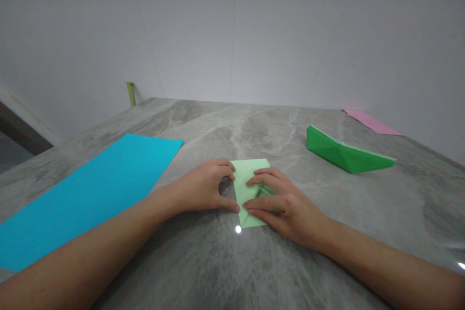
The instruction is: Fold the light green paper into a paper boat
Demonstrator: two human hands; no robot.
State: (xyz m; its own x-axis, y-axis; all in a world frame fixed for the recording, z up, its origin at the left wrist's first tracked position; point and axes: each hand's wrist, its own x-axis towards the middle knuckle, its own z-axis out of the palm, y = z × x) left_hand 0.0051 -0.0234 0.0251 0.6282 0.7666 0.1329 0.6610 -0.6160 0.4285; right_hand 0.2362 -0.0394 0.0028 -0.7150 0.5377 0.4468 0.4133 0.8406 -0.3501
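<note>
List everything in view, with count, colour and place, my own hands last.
Folded paper: one, pale green, on the table between both hands
Boat-like paper shape: one, bright green, on the table at right
Large sheet: one, blue, on the table at left
Pink sheet: one, pink, far right by the wall
Narrow strip: one, yellow-green, beyond the table's far left
Table: one, mottled grey, under the papers
Wall: one, whitish, behind the table
Left hand: one, bare, at the folded paper's left edge
Right hand: one, bare, fingers on the folded paper
</note>
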